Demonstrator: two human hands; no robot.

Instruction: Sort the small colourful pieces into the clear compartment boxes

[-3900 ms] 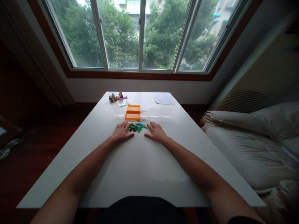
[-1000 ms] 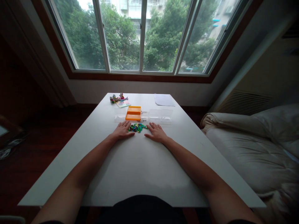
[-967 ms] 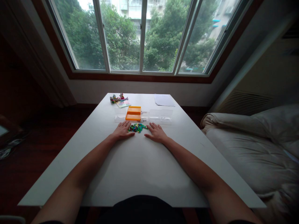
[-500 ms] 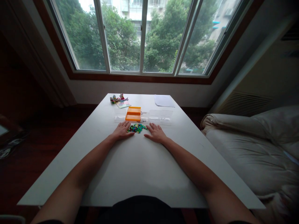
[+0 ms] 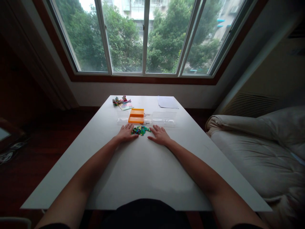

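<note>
A small heap of coloured bricks (image 5: 140,130) lies on the white table (image 5: 143,171). My left hand (image 5: 125,133) rests flat on the table just left of the heap, fingers stretched out, holding nothing. My right hand (image 5: 160,135) lies flat just right of the heap, fingers spread and empty. Behind the heap sits an orange tray (image 5: 136,115) in a clear plastic box (image 5: 124,117), with a second clear box (image 5: 164,117) beside it.
At the table's far left stand small built toy figures (image 5: 119,100) by a coloured booklet (image 5: 125,106). A white sheet of paper (image 5: 167,102) lies at the far right. A pale cushioned sofa (image 5: 262,146) stands right of the table. Windows fill the wall ahead.
Both hands stay flat beside the heap. Only the view has shifted slightly.
</note>
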